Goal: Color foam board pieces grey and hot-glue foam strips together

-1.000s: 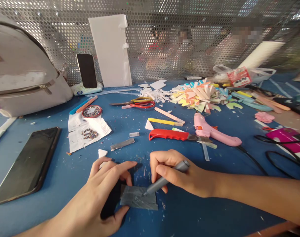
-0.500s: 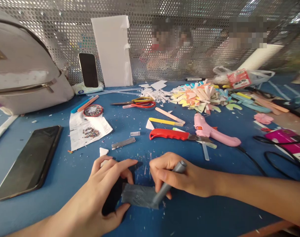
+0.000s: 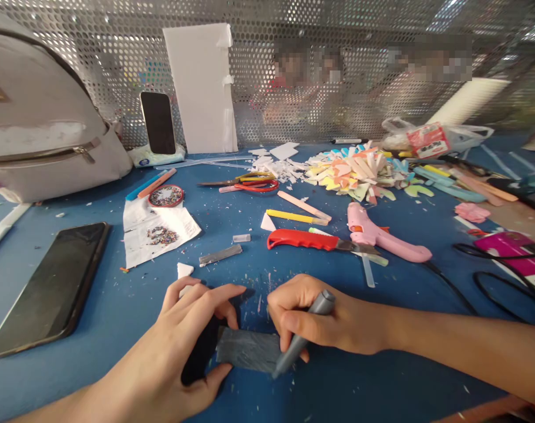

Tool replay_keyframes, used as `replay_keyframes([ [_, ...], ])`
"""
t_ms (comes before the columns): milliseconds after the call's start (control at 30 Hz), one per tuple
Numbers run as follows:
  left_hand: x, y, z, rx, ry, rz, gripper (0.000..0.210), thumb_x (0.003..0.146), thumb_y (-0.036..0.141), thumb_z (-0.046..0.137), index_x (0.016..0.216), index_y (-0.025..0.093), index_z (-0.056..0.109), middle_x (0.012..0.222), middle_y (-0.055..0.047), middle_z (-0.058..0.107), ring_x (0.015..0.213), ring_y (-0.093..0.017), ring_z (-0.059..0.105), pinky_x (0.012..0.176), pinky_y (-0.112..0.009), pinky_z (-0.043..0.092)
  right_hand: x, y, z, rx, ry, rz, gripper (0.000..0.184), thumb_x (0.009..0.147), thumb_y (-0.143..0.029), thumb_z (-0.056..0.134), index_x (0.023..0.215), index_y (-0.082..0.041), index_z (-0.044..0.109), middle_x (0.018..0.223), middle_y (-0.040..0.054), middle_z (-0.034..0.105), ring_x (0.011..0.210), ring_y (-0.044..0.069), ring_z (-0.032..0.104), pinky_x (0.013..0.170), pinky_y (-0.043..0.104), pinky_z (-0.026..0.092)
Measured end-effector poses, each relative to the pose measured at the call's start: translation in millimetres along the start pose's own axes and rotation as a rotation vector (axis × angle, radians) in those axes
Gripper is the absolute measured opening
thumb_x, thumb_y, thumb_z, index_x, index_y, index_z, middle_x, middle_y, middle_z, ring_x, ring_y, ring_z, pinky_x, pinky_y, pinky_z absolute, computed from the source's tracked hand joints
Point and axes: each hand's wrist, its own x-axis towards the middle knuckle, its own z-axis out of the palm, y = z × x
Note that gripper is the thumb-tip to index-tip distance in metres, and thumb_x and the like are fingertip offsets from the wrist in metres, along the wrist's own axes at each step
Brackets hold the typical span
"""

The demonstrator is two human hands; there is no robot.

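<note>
Gripped more steeply in the right hand, a gray marker shifts its tip from mid-surface to the dark strip's four-o'clock corner.

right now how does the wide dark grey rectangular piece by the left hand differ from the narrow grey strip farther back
Size: the wide dark grey rectangular piece is much broader than the narrow grey strip. Touch: the left hand holds the piece's left end; the strip lies untouched. Pose: the piece's right end angles toward the camera, the strip's away. Both are grey and lie on the blue table.
</note>
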Motion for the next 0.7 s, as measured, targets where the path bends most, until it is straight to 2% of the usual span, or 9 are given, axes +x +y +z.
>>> replay_keyframes([
  [100, 0.4, 0.8, -0.1, -0.019, -0.012, -0.006, 0.074, 0.08, 0.007, 0.048, 0.146, 0.032, 0.026, 0.106, 0.0, 0.061, 0.101, -0.021, 0.057, 0.116, -0.052, 0.017, 0.4, -0.7, -0.1, -0.011, 0.034, 0.0, 0.041, 0.096, -0.052, 0.062, 0.08, -0.014, 0.06, 0.072, 0.0017, 0.062, 0.062, 0.012, 0.061, 0.058, 0.023, 0.043],
  [200, 0.9, 1.8, -0.5, -0.023, -0.001, -0.011, 0.073, 0.08, 0.007, 0.048, 0.145, 0.032, 0.027, 0.105, 0.0, 0.061, 0.099, -0.021, 0.056, 0.115, -0.051, 0.018, 0.3, -0.3, 0.1, 0.021, -0.019, 0.014, 0.045, 0.096, -0.055, 0.06, 0.076, -0.014, 0.06, 0.068, 0.0002, 0.059, 0.057, 0.012, 0.059, 0.054, 0.023, 0.042],
  [333, 1.4, 2.0, -0.7, -0.022, -0.004, -0.006, 0.072, 0.08, 0.006, 0.047, 0.145, 0.032, 0.028, 0.105, 0.001, 0.061, 0.099, -0.02, 0.056, 0.116, -0.049, 0.013, 0.0, 0.4, 1.0, -0.004, 0.027, 0.009, 0.043, 0.094, -0.054, 0.062, 0.079, -0.015, 0.061, 0.069, 0.001, 0.062, 0.061, 0.013, 0.06, 0.057, 0.023, 0.042],
  [600, 1.1, 0.9, -1.6, -0.024, -0.026, -0.003, 0.075, 0.08, 0.005, 0.049, 0.146, 0.031, 0.025, 0.108, 0.001, 0.061, 0.102, -0.019, 0.056, 0.116, -0.047, 0.011, -0.1, -0.4, 0.7, 0.0, -0.012, -0.002, 0.042, 0.094, -0.053, 0.065, 0.078, -0.014, 0.062, 0.069, 0.0008, 0.063, 0.059, 0.011, 0.059, 0.054, 0.022, 0.04],
  [700, 0.9, 0.6, -1.8, -0.001, -0.017, -0.007, 0.073, 0.08, 0.007, 0.049, 0.145, 0.032, 0.026, 0.106, 0.0, 0.062, 0.101, -0.02, 0.057, 0.117, -0.049, 0.016, -0.1, -0.5, 0.6, 0.019, -0.006, 0.001, 0.042, 0.093, -0.054, 0.065, 0.079, -0.014, 0.061, 0.07, 0.0012, 0.063, 0.061, 0.012, 0.06, 0.056, 0.022, 0.042],
])
